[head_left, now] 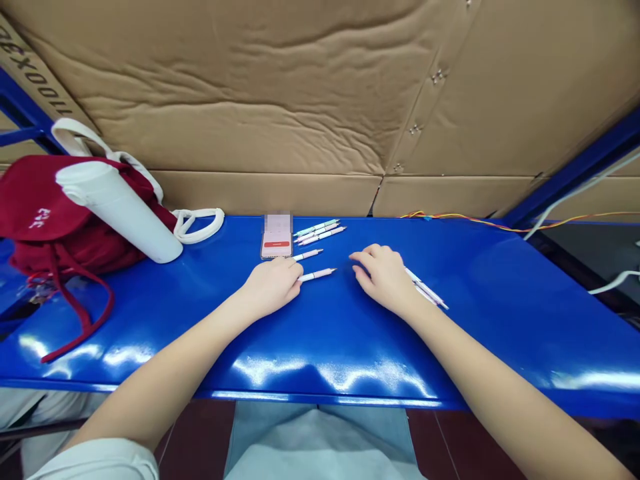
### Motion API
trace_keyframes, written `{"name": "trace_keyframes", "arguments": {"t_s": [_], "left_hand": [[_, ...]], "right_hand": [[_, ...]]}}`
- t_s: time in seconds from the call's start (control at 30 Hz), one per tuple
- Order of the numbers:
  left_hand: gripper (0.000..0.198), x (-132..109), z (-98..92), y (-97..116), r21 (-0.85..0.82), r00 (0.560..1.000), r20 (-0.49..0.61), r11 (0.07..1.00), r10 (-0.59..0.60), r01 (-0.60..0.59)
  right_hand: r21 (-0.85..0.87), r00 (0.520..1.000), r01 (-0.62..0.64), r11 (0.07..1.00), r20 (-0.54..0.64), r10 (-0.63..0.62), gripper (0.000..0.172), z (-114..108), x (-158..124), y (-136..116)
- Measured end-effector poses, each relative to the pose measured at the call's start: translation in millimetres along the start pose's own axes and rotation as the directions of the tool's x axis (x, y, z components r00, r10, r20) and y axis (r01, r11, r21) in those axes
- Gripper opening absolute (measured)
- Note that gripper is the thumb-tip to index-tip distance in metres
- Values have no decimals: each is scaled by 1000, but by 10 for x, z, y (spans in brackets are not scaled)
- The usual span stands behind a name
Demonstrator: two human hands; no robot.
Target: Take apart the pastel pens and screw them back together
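Note:
My left hand (274, 287) is closed, thumb and fingers together, on a white and pale pink pen (320, 274) whose tip points right. Just beyond those fingers a second pale pen (307, 255) lies on the blue surface, its near end hidden by the hand. A small group of pens (319, 231), one of them mint green, lies side by side farther back. To the right, my right hand (384, 275) rests low over the surface with curved, parted fingers and nothing between them. Several white pens (429, 291) lie beside its outer edge, partly covered by the hand and wrist.
A phone (277, 244) lies behind my left hand. On the left sit a dark red bag (95, 233) and a white cylinder (123, 213). Cardboard (300, 100) walls the back of the blue table (200, 320). Thin wires (465, 217) run along the rear right edge.

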State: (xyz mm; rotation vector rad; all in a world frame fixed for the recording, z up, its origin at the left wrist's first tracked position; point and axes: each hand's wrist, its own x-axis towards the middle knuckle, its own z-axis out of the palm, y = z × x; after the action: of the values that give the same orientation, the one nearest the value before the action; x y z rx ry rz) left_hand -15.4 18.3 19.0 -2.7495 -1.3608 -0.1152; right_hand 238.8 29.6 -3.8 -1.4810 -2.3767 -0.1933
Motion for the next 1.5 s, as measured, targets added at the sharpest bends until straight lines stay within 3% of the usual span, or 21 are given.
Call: {"name": "trace_keyframes", "arguments": {"t_s": [0.1, 0.17, 0.53, 0.7, 1.17, 1.3, 1.5], "left_hand": [[19, -11, -15, 36, 2, 996, -62, 998, 60, -60], [18, -14, -12, 48, -1, 994, -81, 998, 70, -71], [25, -40, 69, 138, -86, 981, -40, 978, 188, -190], [25, -48, 28, 132, -189, 983, -6, 965, 185, -182], [28, -64, -59, 83, -354, 987, 14, 924, 160, -145], [30, -62, -92, 76, -353, 985, -4, 922, 170, -161], [25, -26, 25, 41, -259, 984, -68, 950, 164, -176]], "right_hand": [[76, 980, 180, 981, 71, -185, 23, -8, -15, -137], [85, 965, 230, 969, 109, -239, 24, -16, -19, -194], [217, 924, 295, 931, 184, -336, 27, -89, -65, -364], [201, 915, 364, 909, 105, -390, 29, -70, -92, -331], [52, 887, 459, 887, -89, -453, 34, -58, -128, -336], [126, 902, 430, 894, -97, -420, 30, -71, -133, -353], [371, 960, 272, 888, -51, -274, 21, -79, -74, -344]]}}
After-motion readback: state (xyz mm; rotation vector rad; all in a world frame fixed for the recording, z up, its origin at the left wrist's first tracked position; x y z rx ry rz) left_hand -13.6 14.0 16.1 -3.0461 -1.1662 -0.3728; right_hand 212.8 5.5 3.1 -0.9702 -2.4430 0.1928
